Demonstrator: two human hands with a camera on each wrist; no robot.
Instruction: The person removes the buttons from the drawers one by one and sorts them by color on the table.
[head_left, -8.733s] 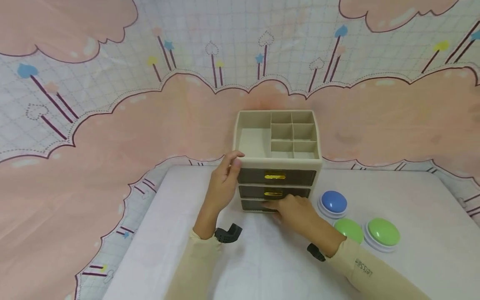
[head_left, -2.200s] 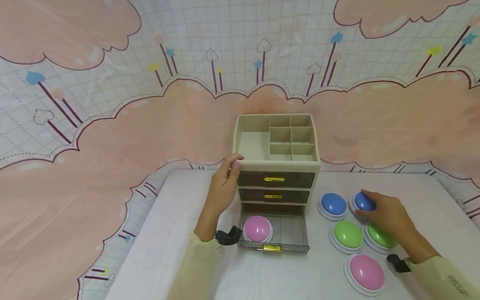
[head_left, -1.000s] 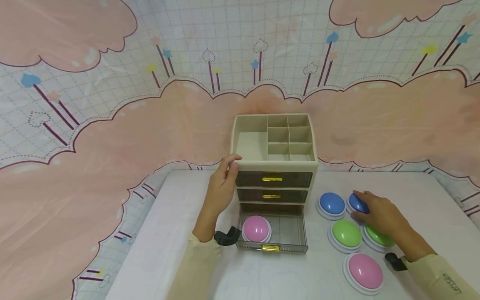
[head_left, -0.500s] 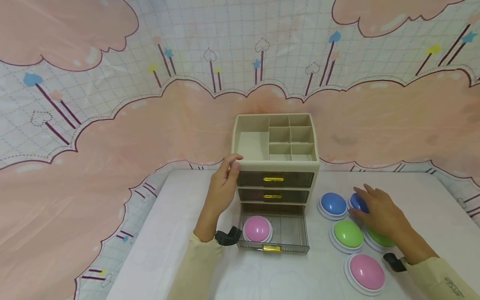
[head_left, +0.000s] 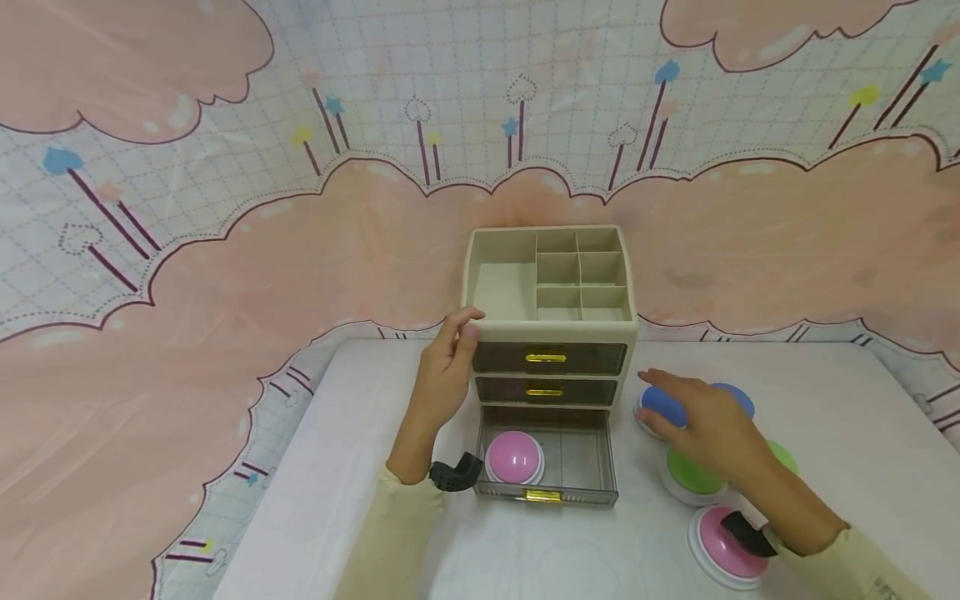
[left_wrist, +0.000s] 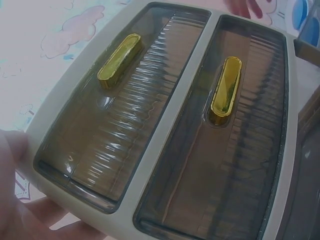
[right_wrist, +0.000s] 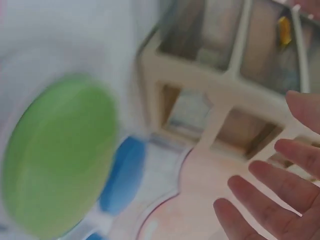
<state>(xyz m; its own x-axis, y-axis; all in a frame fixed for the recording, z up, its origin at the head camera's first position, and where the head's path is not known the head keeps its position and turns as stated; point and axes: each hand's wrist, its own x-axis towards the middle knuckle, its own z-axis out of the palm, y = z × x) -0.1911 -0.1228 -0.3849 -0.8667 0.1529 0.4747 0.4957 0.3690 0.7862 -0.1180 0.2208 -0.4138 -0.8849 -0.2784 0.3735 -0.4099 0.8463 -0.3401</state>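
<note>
A cream desktop drawer organizer (head_left: 556, 332) stands on the table in the head view. Its bottom drawer (head_left: 577, 462) is pulled out, with a pink domed push button (head_left: 513, 457) in the drawer's left part. My left hand (head_left: 444, 371) holds the organizer's left front edge, thumb at the front. My right hand (head_left: 708, 425) hovers with fingers spread over the left blue domed push button (head_left: 660, 406), partly covering it. The right blue push button (head_left: 737, 398) shows behind the hand. The right wrist view has the right fingers (right_wrist: 267, 205) straight, holding nothing.
Two green domed push buttons, the nearer one (head_left: 693, 473) partly hidden, sit under the right forearm. Another pink push button (head_left: 723, 546) lies in front, partly behind the wrist camera. Both upper drawers (head_left: 545, 358) are closed. A patterned cloth (head_left: 337, 250) hangs behind the white table (head_left: 300, 500).
The bottom drawer has been pulled out, and a pink push button now sits inside. My right hand released the right blue push button and moved left over the other blue one.
</note>
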